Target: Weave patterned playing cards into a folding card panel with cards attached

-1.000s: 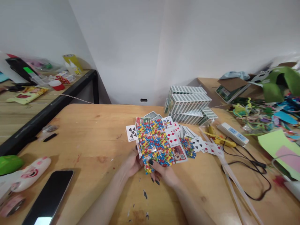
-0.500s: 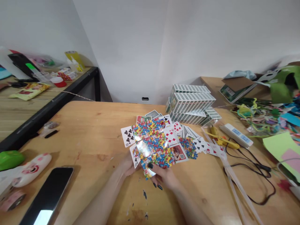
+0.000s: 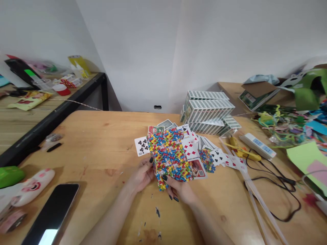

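Note:
A card assembly (image 3: 167,154) faces me, its middle covered in a busy red, blue and yellow pattern. Playing cards stick out round it: a ten of clubs (image 3: 142,146) at left, a diamond card (image 3: 190,149) at right and a jack (image 3: 184,131) at the top. My right hand (image 3: 180,189) grips the lower edge, thumb on the patterned front and fingers underneath. My left hand (image 3: 143,175) is closed at the lower left edge, thumb on the edge and the other fingers partly hidden. Behind it lie loose playing cards (image 3: 216,156) and a smaller patterned piece (image 3: 206,160).
Striped card boxes (image 3: 209,110) are stacked at the back. To the right are a yellow glue gun (image 3: 246,154), a power strip (image 3: 258,146), black cable (image 3: 274,178) and clear strips (image 3: 255,197). A phone (image 3: 51,214) and a white plush-like item (image 3: 35,187) are at left.
My left hand has moved up to the assembly's left edge, its thumb now in sight. The lower left queen card no longer shows, and the glare on the pattern has gone.

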`<state>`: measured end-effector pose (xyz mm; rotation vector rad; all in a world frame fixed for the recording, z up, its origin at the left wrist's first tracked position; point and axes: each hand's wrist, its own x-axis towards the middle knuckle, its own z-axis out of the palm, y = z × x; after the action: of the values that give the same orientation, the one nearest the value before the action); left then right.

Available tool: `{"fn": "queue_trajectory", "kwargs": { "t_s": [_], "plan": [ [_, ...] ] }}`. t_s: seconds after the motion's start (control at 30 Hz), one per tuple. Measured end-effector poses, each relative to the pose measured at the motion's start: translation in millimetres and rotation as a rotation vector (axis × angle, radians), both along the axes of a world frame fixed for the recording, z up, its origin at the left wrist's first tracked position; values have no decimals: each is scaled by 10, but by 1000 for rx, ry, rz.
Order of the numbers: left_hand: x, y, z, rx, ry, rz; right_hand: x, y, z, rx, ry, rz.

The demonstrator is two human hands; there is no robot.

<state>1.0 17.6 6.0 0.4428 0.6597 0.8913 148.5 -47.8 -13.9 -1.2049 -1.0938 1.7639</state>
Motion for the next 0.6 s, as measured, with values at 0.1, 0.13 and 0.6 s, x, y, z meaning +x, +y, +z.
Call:
{"fn": "queue_trajectory", "kwargs": {
  "t_s": [0.1, 0.13, 0.6],
  "plan": [
    [12, 9, 19, -15, 3, 13, 5, 0, 27, 32, -28, 12],
    [15, 10, 17, -22, 11, 18, 7, -2, 38, 47, -52, 20],
    [50, 32, 5, -13, 144, 96, 12, -7, 74, 70, -139, 41]
  ]
}}
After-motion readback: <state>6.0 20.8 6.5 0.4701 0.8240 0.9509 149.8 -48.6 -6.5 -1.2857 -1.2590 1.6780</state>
